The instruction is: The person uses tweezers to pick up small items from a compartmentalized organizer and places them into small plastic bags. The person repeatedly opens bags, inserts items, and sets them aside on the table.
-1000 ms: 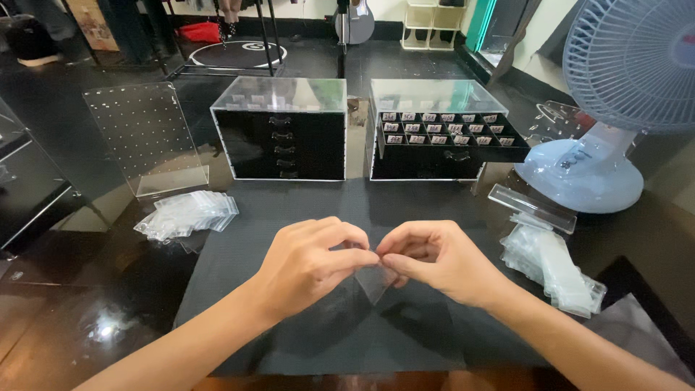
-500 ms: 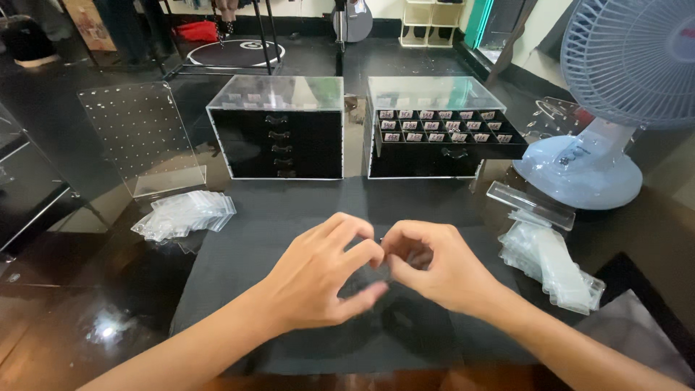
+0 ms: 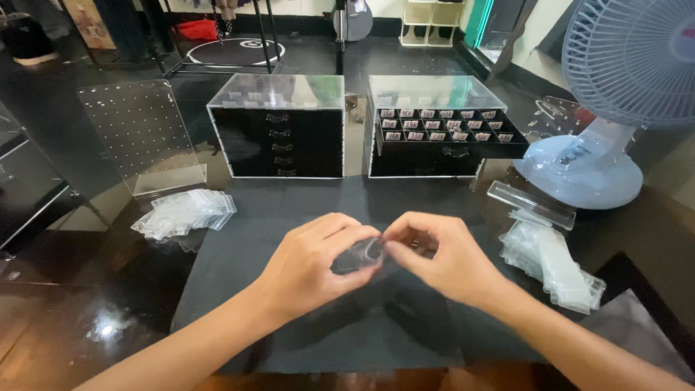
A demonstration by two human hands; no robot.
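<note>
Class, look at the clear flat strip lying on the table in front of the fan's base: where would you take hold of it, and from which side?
Grip the clear strip across its narrow width, near the middle, coming from above. It lies flat, long and thin, with bare top and open edges.

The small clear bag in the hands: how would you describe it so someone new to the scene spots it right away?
Start at the dark mat in front of the two black drawer boxes. Over its middle, the left hand and right hand meet, and the small clear bag is pinched between their fingertips. Unlike the stacked bags at the left and right, it is single, crumpled and lifted off the mat.
</note>
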